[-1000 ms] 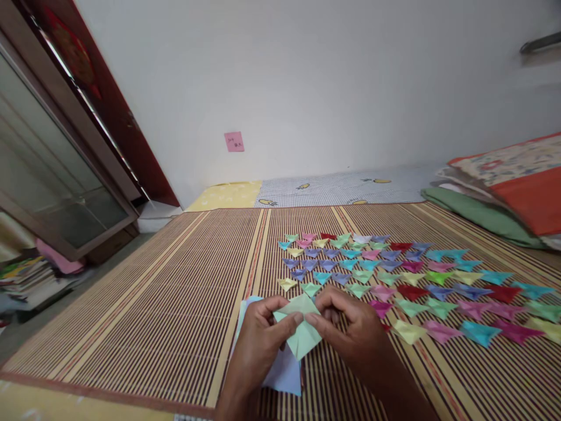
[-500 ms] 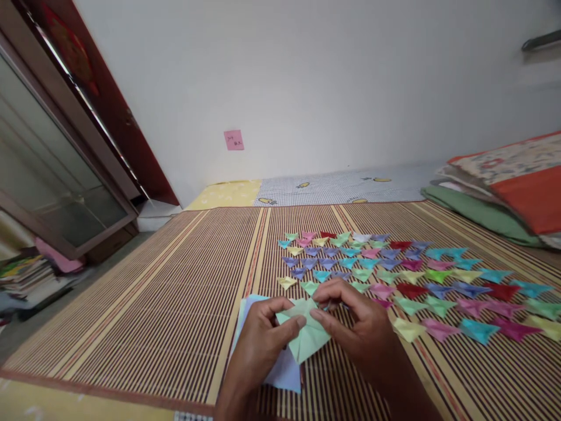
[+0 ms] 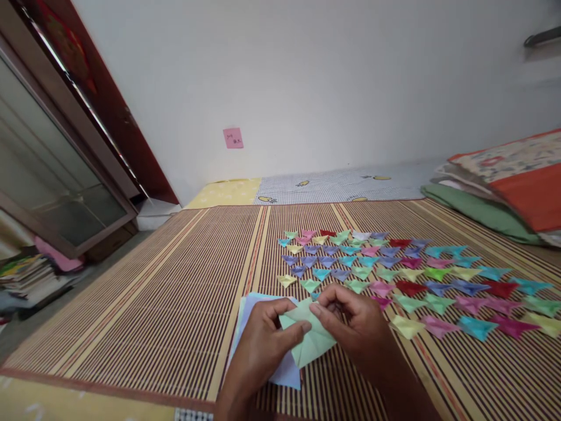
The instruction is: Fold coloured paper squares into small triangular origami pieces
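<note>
A creased square of pale green paper [image 3: 309, 345] is held up between my two hands. My left hand [image 3: 267, 336] grips its left side, thumb lying across the front face. At the upper right corner, my right hand [image 3: 350, 316] pinches the paper between thumb and fingers. Beneath my left hand lies a small stack of paper sheets [image 3: 287, 374], lavender on top with light blue edges showing. Rows of small folded paper boats [image 3: 407, 327] in many colours spread out beyond and to the right of my right hand.
Everything lies on a striped bamboo mat [image 3: 175, 304]. Folded bedding [image 3: 526, 181] is piled at the right. A pink note [image 3: 233, 138] sticks to the white wall [image 3: 307, 76] behind. A glass-panelled door [image 3: 61, 164] and stacked books [image 3: 28, 269] are at the left.
The green paper has turned slightly and shifted a little right, its upper part looking flatter. My right fingers have moved slightly along its upper edge. Both hands keep hold.
</note>
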A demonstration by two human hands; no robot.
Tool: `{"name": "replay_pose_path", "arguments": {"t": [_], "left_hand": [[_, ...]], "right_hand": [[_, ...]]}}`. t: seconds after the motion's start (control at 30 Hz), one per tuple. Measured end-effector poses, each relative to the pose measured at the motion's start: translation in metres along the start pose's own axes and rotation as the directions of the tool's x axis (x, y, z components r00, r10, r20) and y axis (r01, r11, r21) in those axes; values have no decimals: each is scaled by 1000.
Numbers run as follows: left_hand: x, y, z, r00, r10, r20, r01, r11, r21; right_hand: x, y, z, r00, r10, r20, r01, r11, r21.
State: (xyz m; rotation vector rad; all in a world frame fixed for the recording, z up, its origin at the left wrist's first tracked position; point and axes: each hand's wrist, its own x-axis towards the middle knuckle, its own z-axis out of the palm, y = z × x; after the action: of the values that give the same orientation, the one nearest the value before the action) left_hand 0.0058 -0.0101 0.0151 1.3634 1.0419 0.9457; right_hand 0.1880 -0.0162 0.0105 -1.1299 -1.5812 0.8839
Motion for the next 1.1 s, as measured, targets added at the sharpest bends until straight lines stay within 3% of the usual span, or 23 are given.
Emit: {"name": "replay_pose_path", "arguments": {"t": [0.07, 0.2, 0.33, 0.53, 0.8, 1.1], "left_hand": [[1, 0, 0, 999, 11, -42, -12, 999, -35], [1, -2, -3, 994, -8, -110, -4, 993, -115], [1, -2, -4, 989, 25, -147, -46, 988, -145], [4, -1, 1, 965, 100, -241, -129, 986, -108], [1, 0, 8, 946, 72, -317, -119, 984, -131], [4, -4, 15, 932, 24, -361, -109, 970, -218]], "right_hand": [[1, -1, -2, 999, 3, 38, -3, 1000, -4], [3, 1, -4, 989, -104, 109, 111, 992, -60], [5, 7, 0, 992, -121, 24, 121, 993, -2], [3, 6, 9, 998, -24, -64, 33, 989, 146], [-1, 2, 17, 976, -129, -175, 134, 991, 13], [2, -5, 16, 957, -206, -204, 190, 977, -95]]}}
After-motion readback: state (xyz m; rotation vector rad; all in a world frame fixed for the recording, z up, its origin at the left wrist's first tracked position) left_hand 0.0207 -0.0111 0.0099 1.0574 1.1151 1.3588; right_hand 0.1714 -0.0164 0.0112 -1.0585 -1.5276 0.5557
